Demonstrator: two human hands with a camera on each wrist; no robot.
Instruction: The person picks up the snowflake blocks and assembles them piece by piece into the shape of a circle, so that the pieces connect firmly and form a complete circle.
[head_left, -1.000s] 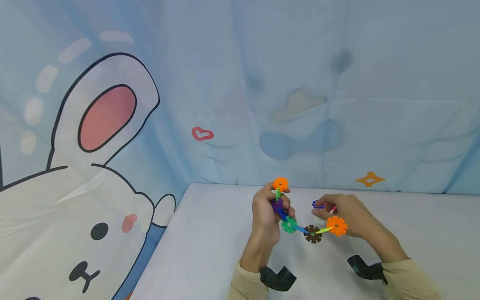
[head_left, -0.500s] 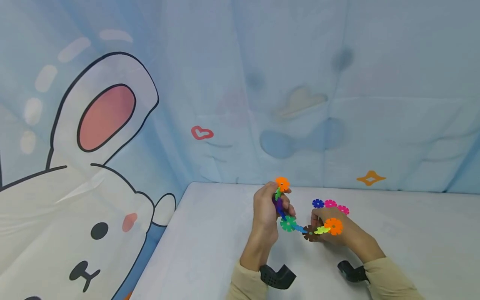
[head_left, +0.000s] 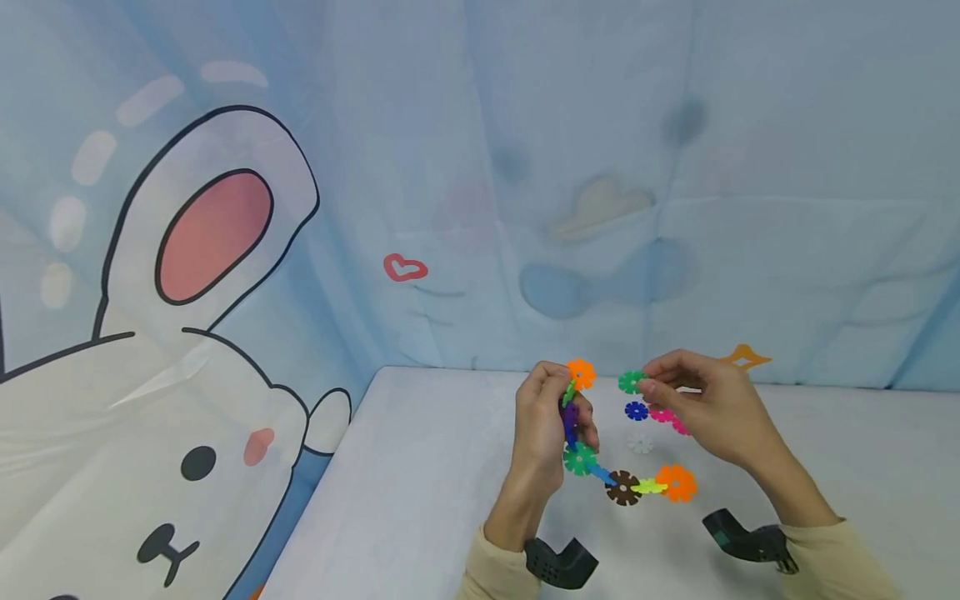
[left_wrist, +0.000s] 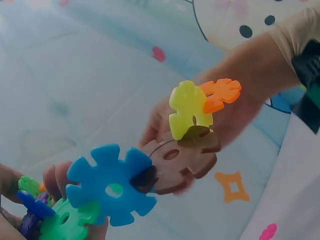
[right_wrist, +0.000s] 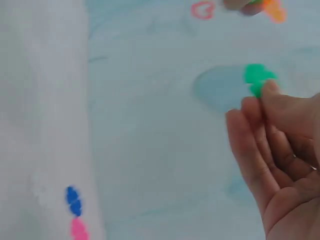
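Observation:
My left hand (head_left: pixel 542 425) grips the upper part of a chain of linked plastic snowflake discs. An orange disc (head_left: pixel 581 374) tops the chain above the fingers; purple and dark blue discs run along the palm. Below hang a green disc (head_left: pixel 580 458), a blue disc (left_wrist: pixel 111 185), a brown disc (head_left: pixel 623 488), a yellow disc (left_wrist: pixel 189 111) and an orange end disc (head_left: pixel 676 483). Between thumb and fingertips, my right hand (head_left: pixel 708 406) pinches a loose green disc (head_left: pixel 632 382), held apart from the chain's top.
On the white table (head_left: pixel 427 467) lie a dark blue disc (head_left: pixel 637 411), pink discs (head_left: pixel 661 414) partly behind the right hand, and a pale, clear-looking disc (head_left: pixel 641 443). A blue printed curtain (head_left: pixel 480 167) rises behind the table's far edge.
My right hand went down behind the chain's right end, then rose up and back with a green disc pinched in its fingers. The left hand shifted slightly right, still gripping the chain.

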